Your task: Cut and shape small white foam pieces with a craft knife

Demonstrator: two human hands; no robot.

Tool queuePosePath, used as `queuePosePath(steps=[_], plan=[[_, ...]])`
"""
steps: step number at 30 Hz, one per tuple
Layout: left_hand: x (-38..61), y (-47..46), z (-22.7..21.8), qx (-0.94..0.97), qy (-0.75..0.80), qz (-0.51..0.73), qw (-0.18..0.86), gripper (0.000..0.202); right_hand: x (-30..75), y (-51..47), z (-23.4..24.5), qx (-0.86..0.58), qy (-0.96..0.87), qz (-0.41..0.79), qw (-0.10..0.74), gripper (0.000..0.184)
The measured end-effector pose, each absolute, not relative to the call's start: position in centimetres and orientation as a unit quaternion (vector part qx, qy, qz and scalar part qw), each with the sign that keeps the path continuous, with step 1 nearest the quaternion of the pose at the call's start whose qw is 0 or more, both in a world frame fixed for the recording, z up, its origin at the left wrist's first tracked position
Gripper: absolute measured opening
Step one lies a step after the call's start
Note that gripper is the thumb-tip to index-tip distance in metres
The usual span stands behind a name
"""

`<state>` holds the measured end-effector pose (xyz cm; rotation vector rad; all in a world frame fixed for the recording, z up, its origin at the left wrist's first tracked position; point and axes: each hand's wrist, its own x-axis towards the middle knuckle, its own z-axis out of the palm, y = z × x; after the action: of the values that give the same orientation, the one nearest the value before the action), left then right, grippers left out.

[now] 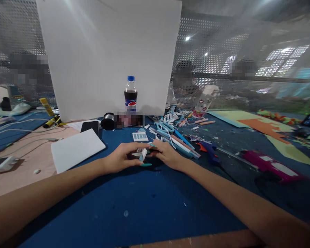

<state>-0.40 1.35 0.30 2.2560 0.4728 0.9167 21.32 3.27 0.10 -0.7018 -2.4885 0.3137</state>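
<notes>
Blue desk (105,220) lies below left grip (118,156), which pinches a small white piece (144,154). Right grip (169,155): closure cannot be told. Excess pressure could crease the piece.

A tall white panel (103,58) stands at upper centre-left, with grey perforated screening (212,34) showing on either side. Bright window-like panes (284,62) gleam at upper right. Below, the dark-blue surface (113,213) fills lower centre, pale pink covering (38,151) at left.
</notes>
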Motion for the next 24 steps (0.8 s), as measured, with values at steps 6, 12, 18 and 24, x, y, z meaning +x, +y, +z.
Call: queuePosePath(steps=[6,12,18,24], plan=[[-0.40,1.07,0.47,0.867,0.212,0.342,0.293,0.045,21.20,3.23,0.22,-0.261,-0.916,0.127,0.275,0.011],[-0.22,0.80,0.56,0.853,0.303,0.346,0.246,0.069,21.22,3.39,0.14,-0.259,-0.919,0.090,0.285,0.012],[-0.14,1.33,0.38,0.851,0.324,0.365,0.196,0.040,21.34,3.22,0.07,-0.286,-0.906,0.066,0.304,0.011],[-0.14,1.44,0.32,0.846,0.322,0.372,0.207,0.038,21.19,3.10,-0.03,-0.287,-0.905,0.066,0.307,0.012]])
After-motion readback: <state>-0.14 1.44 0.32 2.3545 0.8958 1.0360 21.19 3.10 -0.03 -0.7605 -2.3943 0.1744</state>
